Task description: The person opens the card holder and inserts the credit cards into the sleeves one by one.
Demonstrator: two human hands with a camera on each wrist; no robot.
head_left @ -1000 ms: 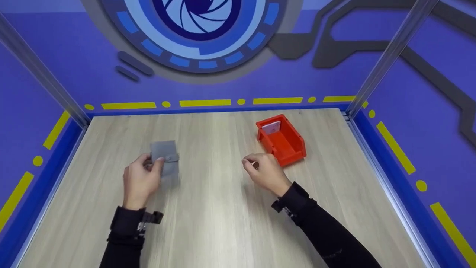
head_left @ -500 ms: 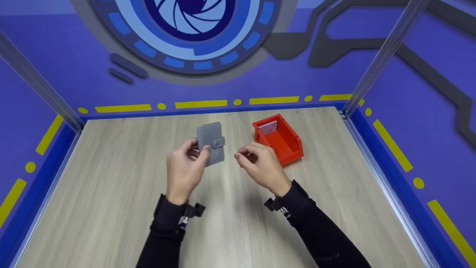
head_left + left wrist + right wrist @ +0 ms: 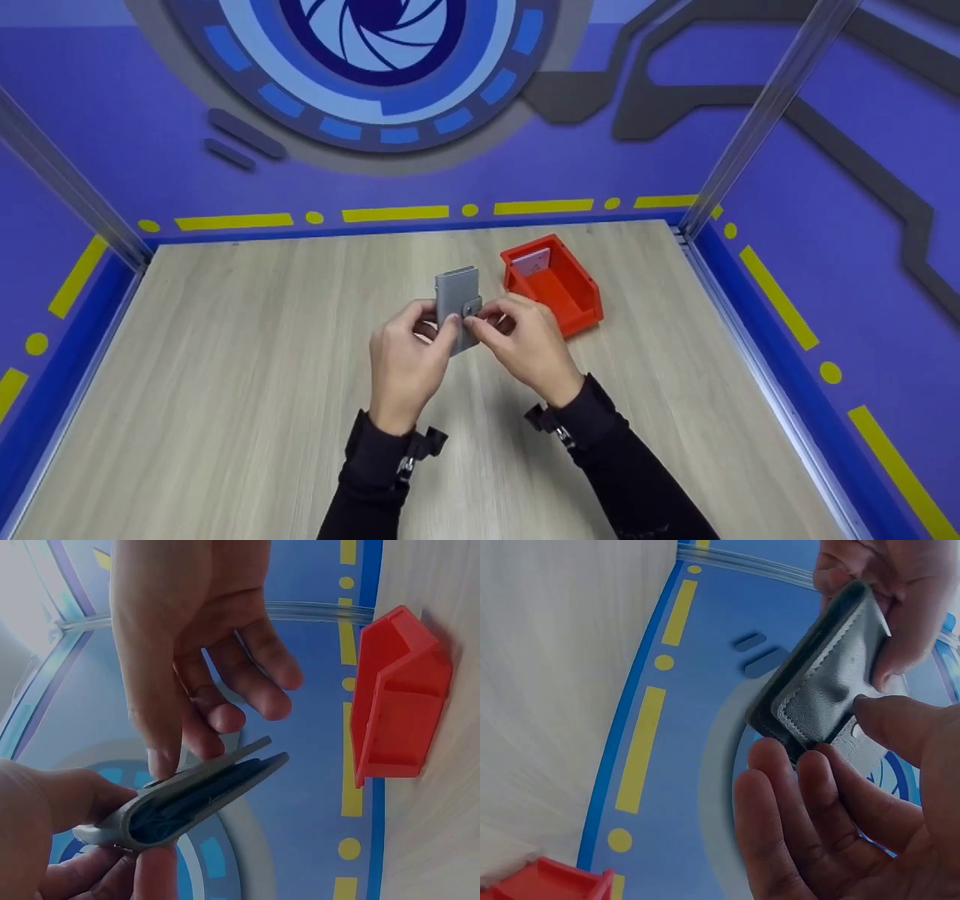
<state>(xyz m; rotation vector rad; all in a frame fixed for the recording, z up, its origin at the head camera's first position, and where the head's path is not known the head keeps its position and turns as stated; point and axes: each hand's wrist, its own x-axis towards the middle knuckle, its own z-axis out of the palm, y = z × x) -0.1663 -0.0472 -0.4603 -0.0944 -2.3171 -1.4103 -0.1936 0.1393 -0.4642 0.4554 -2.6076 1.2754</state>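
A small grey leather wallet [image 3: 456, 292] with a snap strap [image 3: 472, 307] is held upright above the table. My left hand [image 3: 409, 364] grips its left side, thumb on the front and fingers behind. My right hand [image 3: 529, 349] pinches at the strap on the right edge, the thumb close below the snap. In the right wrist view the stitched face of the wallet [image 3: 832, 671] shows, with the right thumb touching it and the other fingers loosely bent. From the left wrist, the wallet's folded end shows dark layers between its two covers.
Behind the right hand an open red plastic bin [image 3: 585, 322] stands on the light wooden table [image 3: 247, 375]. A pale printed card [image 3: 532, 262] leans against its inner back wall. Blue panels with yellow marks [image 3: 395, 213] enclose the table at the back and sides.
My left hand has carried the wallet from the left side rightward to my right hand. The right fingers, earlier apart from the wallet, now pinch at its strap.
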